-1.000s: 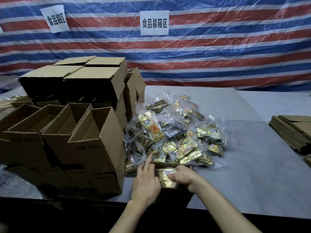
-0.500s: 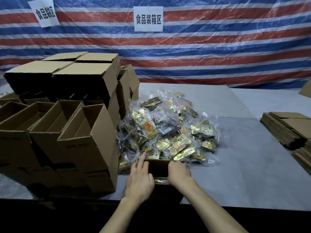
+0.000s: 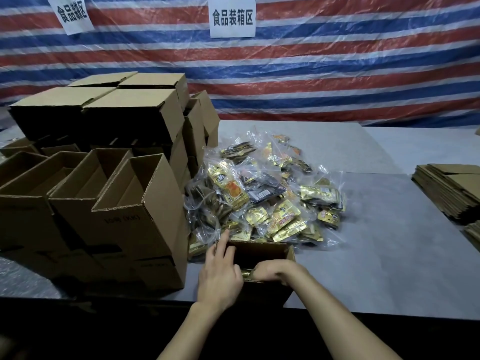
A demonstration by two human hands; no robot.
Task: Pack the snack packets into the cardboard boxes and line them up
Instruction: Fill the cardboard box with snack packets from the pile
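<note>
A small open cardboard box [image 3: 290, 253] stands at the table's front edge, right in front of me. My left hand [image 3: 220, 279] holds its left wall, fingers hooked inside and the index finger stretched up along the far corner. My right hand [image 3: 275, 271] is curled over the near rim and grips a gold snack packet [image 3: 246, 274] down inside the box; only a sliver of the packet shows between my hands. Just behind the box lies a big pile of snack packets [image 3: 265, 198] in clear bags.
Several open empty boxes [image 3: 135, 203] stand in a row on the left, close to my box. Behind them is a stack of closed boxes [image 3: 104, 110]. Flattened cartons [image 3: 452, 190] lie at the right edge of the grey table [image 3: 376, 242].
My right hand has pushed the gold packet from above the box down into it. My left hand stayed on the box's left wall. The view has come closer.
</note>
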